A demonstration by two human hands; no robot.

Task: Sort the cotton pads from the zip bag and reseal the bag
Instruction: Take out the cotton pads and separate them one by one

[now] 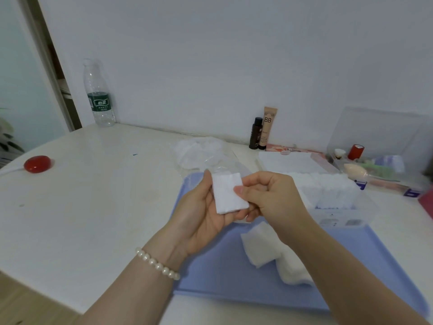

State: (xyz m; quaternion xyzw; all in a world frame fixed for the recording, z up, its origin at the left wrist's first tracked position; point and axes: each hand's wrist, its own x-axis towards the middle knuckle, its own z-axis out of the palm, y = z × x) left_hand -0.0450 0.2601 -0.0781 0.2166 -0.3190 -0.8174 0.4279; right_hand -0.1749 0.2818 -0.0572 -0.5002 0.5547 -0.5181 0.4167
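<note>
head view: at frame centre my left hand (206, 214) cradles a square pad (228, 193), fingers curled behind it, while my right hand (269, 195) pinches its right edge. more pads (264, 249) lie below on the blue tray (210, 273). the bag (201, 153) lies just above the hands, on the table (93, 184).

A white table (98, 184) carries a blue tray (218, 273), a clear zip bag (201, 153) behind it, 1 water bottle (99, 95), a red round object (37, 163), 2 cosmetic containers (262, 132) by the wall, and a clear organizer box (384, 141).
</note>
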